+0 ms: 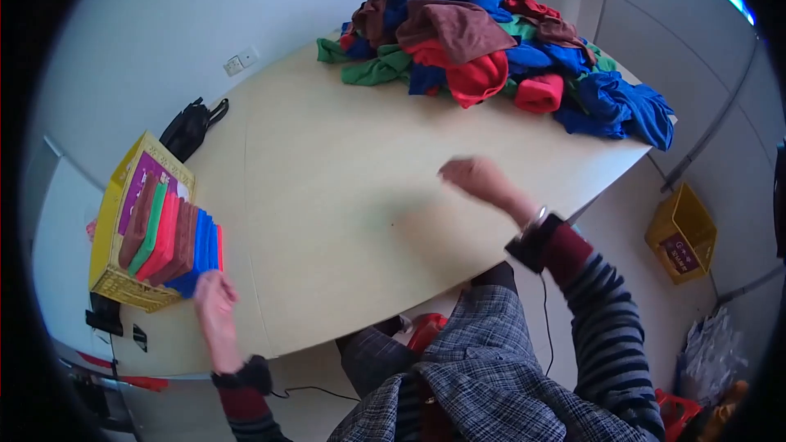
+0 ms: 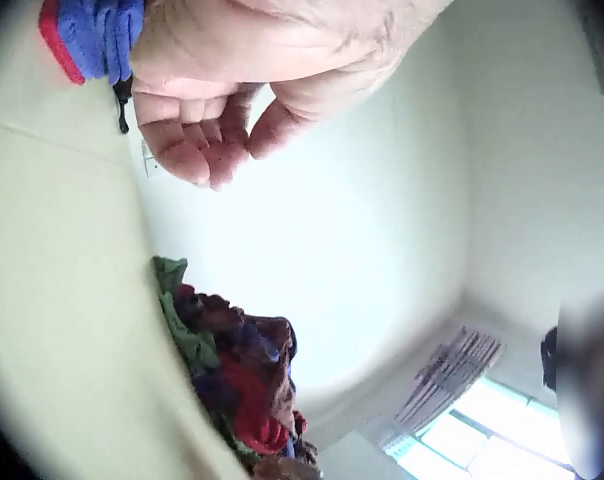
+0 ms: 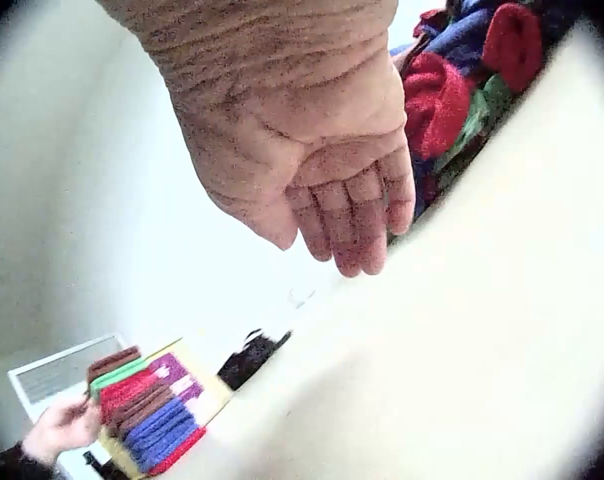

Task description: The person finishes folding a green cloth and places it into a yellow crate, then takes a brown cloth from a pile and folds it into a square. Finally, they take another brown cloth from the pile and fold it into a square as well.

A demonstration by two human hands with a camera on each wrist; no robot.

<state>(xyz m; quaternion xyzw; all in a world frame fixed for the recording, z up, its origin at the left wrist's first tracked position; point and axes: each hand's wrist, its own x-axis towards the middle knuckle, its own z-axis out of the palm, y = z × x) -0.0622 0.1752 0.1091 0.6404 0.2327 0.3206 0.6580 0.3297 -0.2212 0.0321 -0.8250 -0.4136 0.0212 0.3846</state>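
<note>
My left hand [image 1: 215,303] is beside the near end of a row of folded cloths [image 1: 182,239], brown, green, red and blue, standing in a yellow basket [image 1: 105,258]. In the left wrist view that hand [image 2: 272,60] has its fingers loosely bent with nothing between them, and a folded blue cloth [image 2: 100,35] shows beside it. Above the middle of the table [image 1: 327,196] hangs my right hand [image 1: 485,183]. The right wrist view shows its palm bare and its fingers [image 3: 352,220] relaxed. At the far side lies a heap of crumpled cloths [image 1: 463,29] in the same colours.
Behind the basket lies a black strapped item [image 1: 187,133] near the wall. A wall socket [image 1: 240,61] is at the back. On the floor to the right stands another yellow basket [image 1: 684,229], with a clear plastic bag [image 1: 711,352] closer to me.
</note>
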